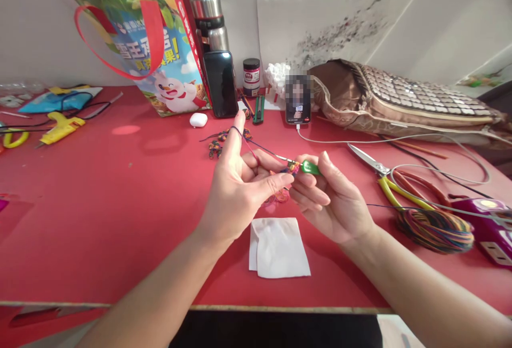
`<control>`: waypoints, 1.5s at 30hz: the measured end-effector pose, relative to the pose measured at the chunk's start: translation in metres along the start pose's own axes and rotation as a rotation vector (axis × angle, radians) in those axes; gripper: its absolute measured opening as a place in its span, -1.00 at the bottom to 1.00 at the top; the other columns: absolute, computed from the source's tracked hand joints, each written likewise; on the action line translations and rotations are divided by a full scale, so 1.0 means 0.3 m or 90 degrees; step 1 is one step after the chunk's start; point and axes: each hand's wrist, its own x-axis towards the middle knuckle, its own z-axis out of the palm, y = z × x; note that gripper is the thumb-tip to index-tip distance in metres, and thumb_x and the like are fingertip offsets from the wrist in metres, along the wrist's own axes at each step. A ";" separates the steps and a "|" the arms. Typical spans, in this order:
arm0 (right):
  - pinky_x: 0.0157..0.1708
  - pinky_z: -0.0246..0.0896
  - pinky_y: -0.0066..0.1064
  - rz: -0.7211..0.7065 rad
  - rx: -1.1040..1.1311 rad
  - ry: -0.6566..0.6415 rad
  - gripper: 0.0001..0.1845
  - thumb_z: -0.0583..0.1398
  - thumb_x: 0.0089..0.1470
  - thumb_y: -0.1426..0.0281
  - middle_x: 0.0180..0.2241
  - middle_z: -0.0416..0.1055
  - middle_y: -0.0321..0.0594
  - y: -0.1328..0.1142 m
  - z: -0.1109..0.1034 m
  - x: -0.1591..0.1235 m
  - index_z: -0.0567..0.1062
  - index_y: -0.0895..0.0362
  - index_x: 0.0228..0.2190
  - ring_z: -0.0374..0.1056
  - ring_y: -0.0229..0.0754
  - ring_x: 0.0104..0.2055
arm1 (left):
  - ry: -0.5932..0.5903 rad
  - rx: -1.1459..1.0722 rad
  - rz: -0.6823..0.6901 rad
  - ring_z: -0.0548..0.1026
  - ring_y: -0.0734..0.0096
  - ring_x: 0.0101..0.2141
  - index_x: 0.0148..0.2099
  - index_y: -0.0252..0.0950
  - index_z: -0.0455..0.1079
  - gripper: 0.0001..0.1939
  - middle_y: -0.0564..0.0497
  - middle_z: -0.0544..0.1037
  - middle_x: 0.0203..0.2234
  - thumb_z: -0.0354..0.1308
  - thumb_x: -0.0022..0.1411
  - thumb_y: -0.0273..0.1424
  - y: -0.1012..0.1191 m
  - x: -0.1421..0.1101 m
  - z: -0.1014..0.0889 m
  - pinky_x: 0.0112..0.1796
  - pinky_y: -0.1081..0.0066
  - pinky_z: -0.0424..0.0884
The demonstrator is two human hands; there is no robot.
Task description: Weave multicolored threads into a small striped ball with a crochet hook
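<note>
On the head cam, above the red table (160, 193), my L hand (244, 188) pinches the yarn bit (294, 167), w/ a strand (262, 146) pulled tight; my R hand (338, 201) grips the green hook (311, 168). Bit's prob. soft & light: best held nr the hook.

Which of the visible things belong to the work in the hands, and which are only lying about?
Seemingly part of the work:
green-handled hook
multicoloured yarn piece
yarn bundle

Apparently just lying about:
yellow glue gun
small white case
steel flask
shopping bag
</note>
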 end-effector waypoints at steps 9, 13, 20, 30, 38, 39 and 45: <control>-0.77 -0.29 -0.56 0.042 -0.032 -0.131 -0.72 0.39 0.33 0.17 -0.63 0.15 -0.53 -0.036 -0.075 0.027 0.71 0.10 -0.34 -0.30 -0.46 -0.72 | -0.005 0.087 0.023 0.66 0.32 -0.38 0.64 0.06 0.12 0.20 0.16 0.56 -0.44 0.60 0.11 -0.52 0.009 -0.022 0.011 -0.30 0.33 0.68; -0.76 -0.24 -0.52 0.021 -0.094 -0.080 -0.65 0.41 0.28 0.09 -0.63 0.19 -0.51 -0.027 -0.064 0.024 0.69 0.10 -0.37 -0.26 -0.45 -0.72 | -0.003 0.076 0.028 0.63 0.34 -0.42 0.62 0.09 0.16 0.18 0.17 0.55 -0.43 0.60 0.10 -0.52 0.006 -0.020 0.010 -0.34 0.33 0.67; -0.54 0.32 -0.36 -0.267 -0.480 0.019 -0.70 0.35 0.40 0.11 -0.44 0.56 -0.24 -0.014 -0.042 -0.038 0.76 0.05 -0.10 0.39 -0.23 -0.51 | -0.007 0.024 -0.008 0.63 0.37 -0.41 0.68 -0.04 0.01 0.32 0.18 0.55 -0.46 0.64 0.03 -0.50 0.003 -0.004 0.000 -0.36 0.42 0.65; -0.38 0.47 -0.25 -0.516 -0.704 -0.026 -0.77 0.26 0.48 0.34 -0.31 0.64 -0.16 -0.033 -0.060 -0.045 0.76 0.01 -0.02 0.51 -0.16 -0.39 | -0.035 0.115 0.045 0.55 0.39 -0.41 0.56 0.08 0.28 0.00 0.09 0.64 -0.34 0.58 0.18 -0.40 0.005 -0.010 0.003 -0.30 0.34 0.59; -0.43 0.41 -0.26 -0.495 -0.643 0.015 -0.75 0.26 0.49 0.30 -0.33 0.63 -0.17 -0.025 -0.067 -0.047 0.77 -0.01 -0.02 0.45 -0.17 -0.43 | 0.018 0.197 0.192 0.63 0.15 0.09 0.02 -0.05 0.77 -0.73 -0.09 0.73 0.05 0.38 0.44 -0.07 -0.012 0.020 -0.047 -0.34 0.41 0.56; -0.44 0.41 -0.26 -0.496 -0.644 0.018 -0.75 0.26 0.49 0.31 -0.32 0.63 -0.17 -0.025 -0.068 -0.048 0.77 -0.01 -0.02 0.45 -0.18 -0.43 | 0.026 0.181 0.182 0.65 0.16 0.07 -0.02 -0.05 0.78 -0.75 -0.09 0.74 0.05 0.39 0.43 -0.07 -0.014 0.026 -0.052 -0.40 0.43 0.53; -0.39 0.43 -0.25 -0.514 -0.640 -0.001 -0.76 0.26 0.47 0.38 -0.33 0.63 -0.20 -0.028 -0.067 -0.044 0.77 -0.01 -0.02 0.47 -0.19 -0.41 | 0.045 0.087 0.092 0.67 0.33 -0.22 -0.20 -0.12 0.80 -0.85 -0.08 0.77 -0.10 0.54 0.26 -0.19 0.000 0.050 -0.065 -0.51 0.49 0.47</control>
